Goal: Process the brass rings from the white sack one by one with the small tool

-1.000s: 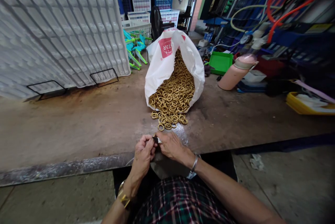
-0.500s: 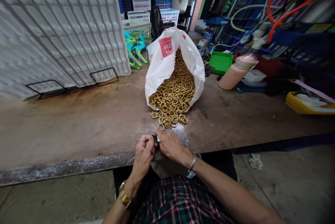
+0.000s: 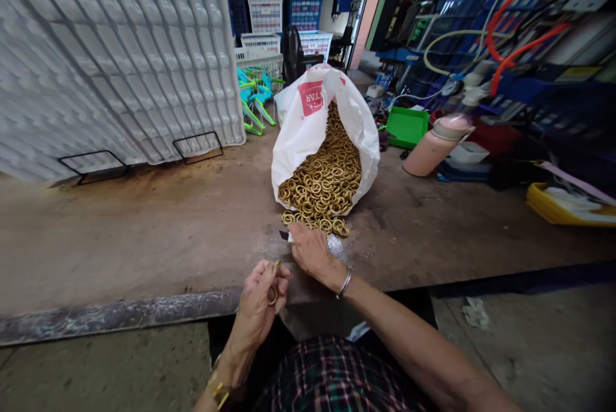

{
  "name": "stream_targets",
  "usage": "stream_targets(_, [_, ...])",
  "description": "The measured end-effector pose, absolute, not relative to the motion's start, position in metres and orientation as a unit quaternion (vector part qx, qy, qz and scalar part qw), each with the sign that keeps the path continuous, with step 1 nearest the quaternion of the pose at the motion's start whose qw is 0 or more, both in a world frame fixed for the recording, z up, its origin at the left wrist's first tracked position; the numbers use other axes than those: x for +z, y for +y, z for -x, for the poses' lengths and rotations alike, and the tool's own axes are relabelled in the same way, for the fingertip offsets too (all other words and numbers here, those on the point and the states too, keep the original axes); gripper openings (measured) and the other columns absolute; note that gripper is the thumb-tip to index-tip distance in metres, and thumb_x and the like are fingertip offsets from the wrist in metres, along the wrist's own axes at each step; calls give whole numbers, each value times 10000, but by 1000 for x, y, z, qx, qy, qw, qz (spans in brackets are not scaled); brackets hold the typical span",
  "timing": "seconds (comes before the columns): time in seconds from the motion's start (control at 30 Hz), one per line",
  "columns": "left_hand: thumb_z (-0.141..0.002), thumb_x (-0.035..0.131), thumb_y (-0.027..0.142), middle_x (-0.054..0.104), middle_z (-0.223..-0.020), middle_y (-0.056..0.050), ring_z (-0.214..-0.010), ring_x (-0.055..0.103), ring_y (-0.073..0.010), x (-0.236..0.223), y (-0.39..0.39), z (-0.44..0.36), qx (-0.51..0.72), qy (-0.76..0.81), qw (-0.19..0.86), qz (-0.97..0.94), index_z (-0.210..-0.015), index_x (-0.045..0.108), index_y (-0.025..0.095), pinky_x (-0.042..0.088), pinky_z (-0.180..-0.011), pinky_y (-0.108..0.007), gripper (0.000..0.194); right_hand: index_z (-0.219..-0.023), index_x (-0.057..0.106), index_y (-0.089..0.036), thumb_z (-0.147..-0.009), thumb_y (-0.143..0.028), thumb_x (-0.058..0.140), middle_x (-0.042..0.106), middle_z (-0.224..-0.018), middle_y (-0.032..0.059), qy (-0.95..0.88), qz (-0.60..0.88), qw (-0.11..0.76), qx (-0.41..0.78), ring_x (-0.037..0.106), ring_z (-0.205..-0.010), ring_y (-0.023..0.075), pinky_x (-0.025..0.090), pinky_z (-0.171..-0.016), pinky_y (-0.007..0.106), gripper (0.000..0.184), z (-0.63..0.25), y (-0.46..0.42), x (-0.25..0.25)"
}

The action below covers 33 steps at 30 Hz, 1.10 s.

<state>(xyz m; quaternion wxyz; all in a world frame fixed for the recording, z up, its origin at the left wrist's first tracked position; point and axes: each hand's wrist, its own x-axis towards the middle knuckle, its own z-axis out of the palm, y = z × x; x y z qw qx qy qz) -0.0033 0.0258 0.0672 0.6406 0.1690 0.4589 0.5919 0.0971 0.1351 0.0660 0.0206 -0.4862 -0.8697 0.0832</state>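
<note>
My left hand is closed over the table's front edge. A brass-coloured ring shows among its curled fingers, and another bit of ring glints at the fingertips. My right hand is closed on a small knife with a dark, slanted blade pointing left; most of its pale handle is hidden in the fingers. The right fingertips reach the loose rings at the mouth of a white plastic bag. Many brass-coloured rings fill the bag and spill onto the wooden table.
Stacked white ribbed trays stand at left behind black wire supports. Turquoise and green plastic pieces lie behind the bag. To the right are a green tray, a pink bottle and a yellow tray.
My hands have come apart. The right has moved forward to the rings with the knife, while the left stays near the edge, a ring now showing in its fingers. The view has tilted slightly.
</note>
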Motion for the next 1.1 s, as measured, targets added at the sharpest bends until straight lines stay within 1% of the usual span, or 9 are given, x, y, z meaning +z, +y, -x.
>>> stream_targets(0.1, [-726, 645, 351, 593, -778, -30, -543, 472, -57, 63, 29, 9, 611, 455, 637, -120, -763, 508, 152, 254, -395, -142, 245, -1110, 448, -190, -853, -177, 359, 555, -1026, 117, -856, 515, 23, 28, 599, -778, 200, 404, -628, 286, 272, -87, 153, 70])
stream_targets(0.27, [-658, 699, 255, 578, -692, 8, -536, 496, -67, 58, 28, 13, 627, 410, 659, -58, -886, 552, 175, 309, -418, -151, 284, -1068, 489, -167, -876, -152, 313, 562, -974, 130, -857, 515, -20, 15, 618, -798, 209, 436, -630, 290, 260, -79, 171, 65])
stream_targets(0.43, [-602, 739, 267, 591, -712, -28, -606, 561, -100, 48, 33, 16, 625, 401, 670, -5, -624, 532, 121, 357, -421, -163, 254, -1053, 519, -177, -870, -131, 305, 556, -981, 130, -856, 517, -7, 15, 620, -758, 207, 436, -609, 296, 285, -78, 171, 61])
stream_targets(0.53, [-582, 755, 275, 601, -727, -30, -681, 611, -150, 48, 41, 17, 620, 431, 655, -6, -655, 532, 134, 407, -447, -185, 274, -1018, 539, -198, -868, -151, 327, 557, -986, 102, -861, 507, 14, 29, 611, -743, 193, 419, -608, 285, 264, -83, 167, 63])
stream_targets(0.67, [-609, 733, 342, 543, -627, 28, -588, 572, -112, 50, 56, 15, 626, 455, 626, -103, -753, 521, 163, 369, -400, -164, 313, -1027, 544, -235, -830, -159, 420, 572, -982, 54, -876, 470, 75, 79, 583, -783, 162, 387, -647, 251, 245, -98, 157, 61])
stream_targets(0.77, [-646, 680, 423, 519, -577, 50, -471, 488, -85, 47, 67, 11, 619, 519, 557, -194, -890, 516, 172, 328, -365, -165, 387, -995, 568, -221, -795, -142, 470, 603, -935, 36, -876, 435, 151, 145, 560, -853, 155, 371, -705, 232, 236, -111, 148, 51])
stream_targets(0.87, [-695, 611, 457, 470, -527, 72, -404, 392, -64, 41, 75, 7, 577, 584, 503, -270, -951, 520, 165, 291, -370, -172, 398, -920, 596, -202, -802, -143, 470, 623, -861, 27, -866, 395, 212, 222, 556, -812, 136, 361, -695, 213, 182, -118, 139, 37])
stream_targets(1.0, [-718, 573, 406, 444, -517, 62, -439, 359, -63, 38, 77, 5, 539, 614, 462, -346, -771, 566, 143, 295, -434, -185, 269, -850, 603, -184, -834, -214, 463, 608, -731, 9, -837, 391, 252, 287, 517, -653, 114, 340, -610, 203, 144, -120, 131, 28])
stream_targets(1.1, [-716, 563, 367, 462, -535, 47, -472, 367, -75, 41, 76, 5, 534, 614, 453, -364, -661, 539, 152, 297, -463, -193, 223, -776, 591, -171, -834, -253, 465, 571, -658, -9, -813, 403, 259, 332, 467, -587, 97, 319, -565, 194, 161, -118, 130, 33])
